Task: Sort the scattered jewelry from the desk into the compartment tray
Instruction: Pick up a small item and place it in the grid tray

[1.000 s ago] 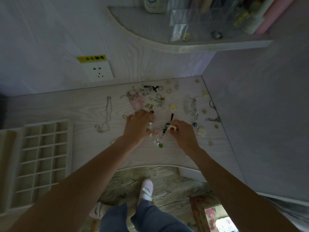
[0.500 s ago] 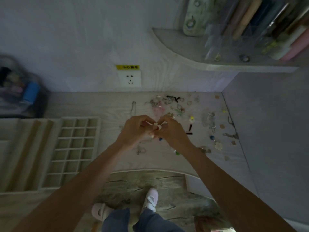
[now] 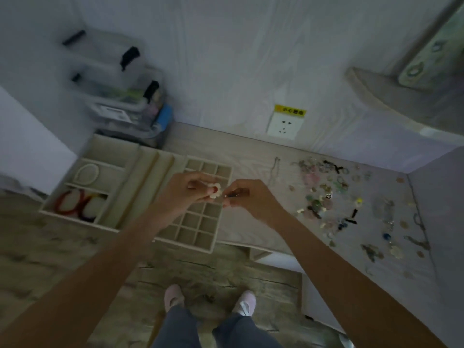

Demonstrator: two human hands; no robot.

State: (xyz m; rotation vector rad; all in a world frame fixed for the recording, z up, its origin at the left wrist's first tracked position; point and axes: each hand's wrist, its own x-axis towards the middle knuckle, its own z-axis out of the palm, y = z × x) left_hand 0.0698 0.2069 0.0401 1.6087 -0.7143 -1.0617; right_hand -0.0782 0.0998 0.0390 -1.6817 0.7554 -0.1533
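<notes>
My left hand [image 3: 187,190] pinches a small white flower-shaped piece [image 3: 215,190] with a red centre, held above the beige grid compartment tray [image 3: 200,222]. My right hand [image 3: 247,198] is closed right beside it, its fingertips on something small and dark that I cannot make out. Scattered jewelry [image 3: 326,194] lies over the desk to the right: beads, rings, dark clips, white flowers and a thin chain [image 3: 275,169].
A second beige tray [image 3: 120,169] left of the grid holds a white hoop [image 3: 86,173] and red and purple rings [image 3: 75,202]. Clear storage boxes [image 3: 125,104] stack at the back left. A wall socket [image 3: 283,125] and a shelf [image 3: 391,96] are behind. My feet stand below the desk edge.
Both hands lifted off the jewelry pile with the white flower piece and moved left. They are now over the grid tray, and my view has swung left.
</notes>
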